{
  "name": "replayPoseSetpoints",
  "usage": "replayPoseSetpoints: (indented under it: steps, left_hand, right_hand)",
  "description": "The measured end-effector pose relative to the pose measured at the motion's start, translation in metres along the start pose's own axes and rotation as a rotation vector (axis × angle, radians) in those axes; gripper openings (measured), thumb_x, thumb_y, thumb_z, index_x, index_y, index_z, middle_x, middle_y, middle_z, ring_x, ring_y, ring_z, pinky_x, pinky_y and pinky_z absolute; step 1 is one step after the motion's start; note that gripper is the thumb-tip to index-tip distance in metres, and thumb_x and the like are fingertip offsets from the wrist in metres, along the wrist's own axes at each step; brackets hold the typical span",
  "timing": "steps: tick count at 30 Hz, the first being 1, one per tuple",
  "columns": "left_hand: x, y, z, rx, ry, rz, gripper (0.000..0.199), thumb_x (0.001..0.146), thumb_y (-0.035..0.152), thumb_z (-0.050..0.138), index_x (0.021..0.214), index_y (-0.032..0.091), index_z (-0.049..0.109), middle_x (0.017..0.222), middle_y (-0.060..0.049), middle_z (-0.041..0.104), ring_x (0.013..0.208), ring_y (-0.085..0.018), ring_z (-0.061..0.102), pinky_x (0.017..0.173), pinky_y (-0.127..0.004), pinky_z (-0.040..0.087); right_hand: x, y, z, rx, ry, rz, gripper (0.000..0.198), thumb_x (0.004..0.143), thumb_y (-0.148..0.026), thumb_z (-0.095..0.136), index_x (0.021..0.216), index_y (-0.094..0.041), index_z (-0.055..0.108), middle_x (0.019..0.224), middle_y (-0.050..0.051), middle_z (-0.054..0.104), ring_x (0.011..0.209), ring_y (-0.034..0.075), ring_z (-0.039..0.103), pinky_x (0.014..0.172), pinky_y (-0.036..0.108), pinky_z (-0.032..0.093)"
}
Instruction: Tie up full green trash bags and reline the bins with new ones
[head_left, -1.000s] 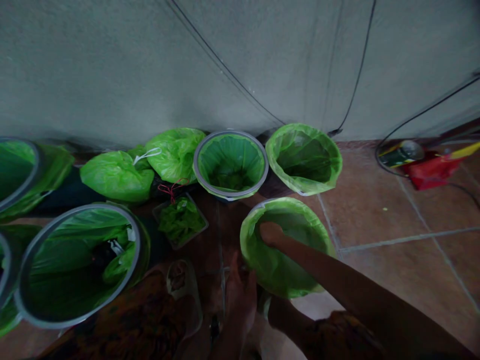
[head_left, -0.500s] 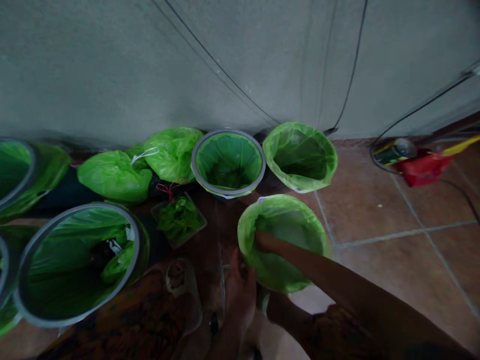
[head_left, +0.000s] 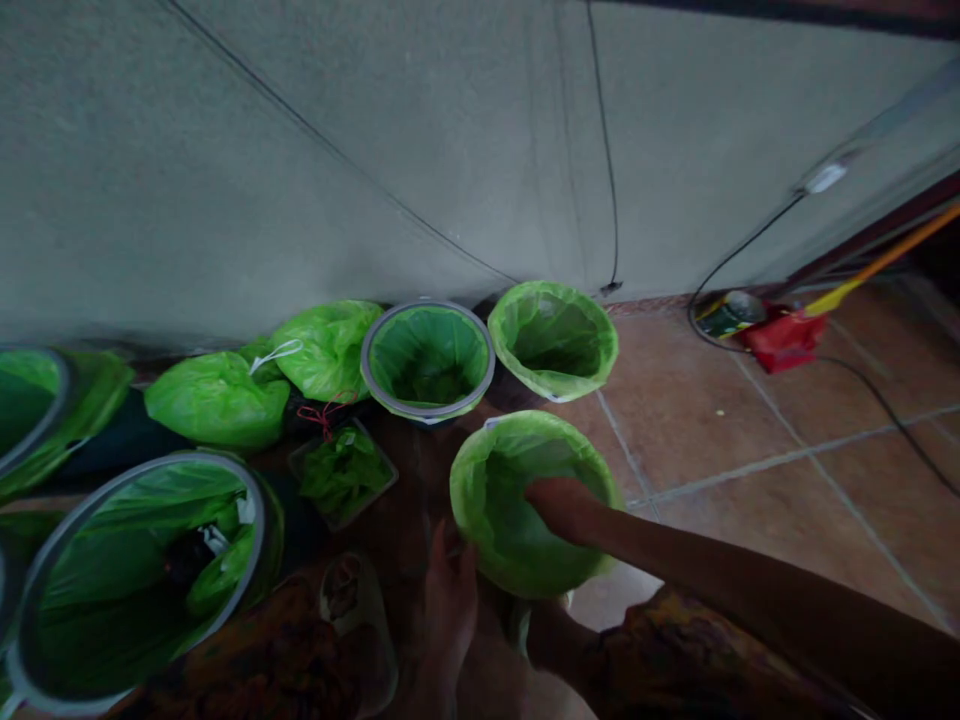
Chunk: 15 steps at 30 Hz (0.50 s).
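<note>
My right hand [head_left: 566,505] reaches down inside a bin lined with a light green bag [head_left: 536,440]. Its fingers look curled in a fist, dark and blurred, and I see nothing in them. Beside the left side of this bin, my left hand [head_left: 450,590] has its fingers stretched up, with the thumb apart. Whether it touches the bag's outside, I cannot tell. The liner's edge is folded over the bin's rim all round. Behind it stand another green-lined bin [head_left: 607,350] and a bin with a grey ring [head_left: 364,365] holding its liner.
To the left lie tied green bags [head_left: 217,400], a small tray of green plastic [head_left: 345,480] and a large lined bin [head_left: 112,480]. A red dustpan [head_left: 784,338], a can [head_left: 731,313] and black cables are at right by the wall [head_left: 420,120]. My feet are below.
My right hand has moved away from the bin's left inner wall toward its middle. My left hand stays beside the bin. The view has shifted right and up.
</note>
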<state>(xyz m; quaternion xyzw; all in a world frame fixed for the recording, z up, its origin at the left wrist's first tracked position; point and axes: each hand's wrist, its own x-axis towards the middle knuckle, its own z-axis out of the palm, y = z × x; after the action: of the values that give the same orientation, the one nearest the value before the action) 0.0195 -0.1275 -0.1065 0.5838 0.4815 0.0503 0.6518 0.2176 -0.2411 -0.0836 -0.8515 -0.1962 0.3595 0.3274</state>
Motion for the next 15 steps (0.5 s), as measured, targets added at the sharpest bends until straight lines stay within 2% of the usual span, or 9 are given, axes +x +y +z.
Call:
replayPoseSetpoints:
  steps: [2,3,5,6,8,10,13,15]
  left_hand:
    - [0.005,0.001,-0.005,0.035,0.059,0.028,0.056,0.081,0.047,0.057,0.127,0.015,0.052,0.122,-0.014,0.065,0.111,-0.024,0.062,0.096,-0.036,0.048]
    - [0.007,0.002,-0.008,0.072,0.085,0.045,0.053,0.080,0.048,0.058,0.120,0.014,0.057,0.119,-0.015,0.066,0.111,-0.025,0.062,0.096,-0.038,0.048]
    - [0.012,0.004,-0.011,0.151,0.095,0.064,0.048,0.074,0.050,0.059,0.106,0.014,0.063,0.107,-0.015,0.070,0.104,-0.028,0.065,0.094,-0.041,0.049]
    - [0.014,0.005,-0.012,0.178,0.079,0.072,0.047,0.071,0.051,0.059,0.100,0.014,0.065,0.101,-0.015,0.072,0.099,-0.029,0.067,0.092,-0.042,0.050]
    - [0.019,0.007,-0.014,0.204,0.048,0.080,0.045,0.066,0.051,0.061,0.091,0.014,0.066,0.093,-0.014,0.073,0.092,-0.030,0.068,0.088,-0.043,0.051]
    - [0.025,0.010,-0.014,0.216,0.057,0.076,0.043,0.060,0.051,0.064,0.084,0.015,0.067,0.088,-0.014,0.073,0.090,-0.031,0.068,0.086,-0.043,0.052]
    - [0.032,0.021,-0.008,0.209,0.085,0.061,0.041,0.055,0.050,0.068,0.077,0.016,0.067,0.083,-0.012,0.073,0.089,-0.031,0.068,0.082,-0.041,0.052]
    - [0.032,0.033,0.004,0.151,0.053,0.059,0.042,0.054,0.050,0.070,0.079,0.016,0.068,0.084,-0.011,0.073,0.088,-0.030,0.068,0.079,-0.038,0.052]
  right_hand:
    - [-0.012,0.012,-0.032,-0.350,0.128,-0.022,0.019,0.086,-0.024,0.050,0.075,-0.016,0.064,0.079,0.012,0.066,0.084,0.027,0.065,0.080,0.039,0.047]
    - [-0.020,0.022,-0.045,-0.483,0.206,-0.004,0.022,0.088,-0.026,0.046,0.083,-0.015,0.064,0.086,0.014,0.067,0.087,0.028,0.065,0.080,0.039,0.046]
    - [-0.038,0.048,-0.059,-0.508,0.322,0.162,0.025,0.086,-0.030,0.049,0.101,-0.014,0.061,0.094,0.015,0.068,0.089,0.027,0.066,0.079,0.036,0.047]
    - [-0.047,0.062,-0.059,-0.433,0.339,0.255,0.030,0.085,-0.033,0.050,0.105,-0.012,0.059,0.086,0.014,0.068,0.087,0.026,0.066,0.078,0.034,0.047]
    - [-0.060,0.088,-0.044,-0.143,0.266,0.388,0.032,0.086,-0.039,0.045,0.099,-0.013,0.059,0.073,0.008,0.066,0.074,0.021,0.066,0.068,0.030,0.048]
    - [-0.067,0.104,-0.020,0.198,0.134,0.337,0.039,0.086,-0.049,0.037,0.083,-0.016,0.057,0.067,0.005,0.061,0.062,0.018,0.061,0.056,0.028,0.047]
    - [-0.069,0.113,0.003,0.388,0.250,0.211,0.038,0.077,-0.056,0.044,0.069,-0.020,0.052,0.061,0.001,0.055,0.056,0.015,0.053,0.048,0.025,0.042]
    - [-0.070,0.115,0.001,0.424,0.355,0.200,0.037,0.073,-0.055,0.047,0.066,-0.020,0.053,0.058,0.000,0.053,0.055,0.014,0.050,0.048,0.025,0.040]
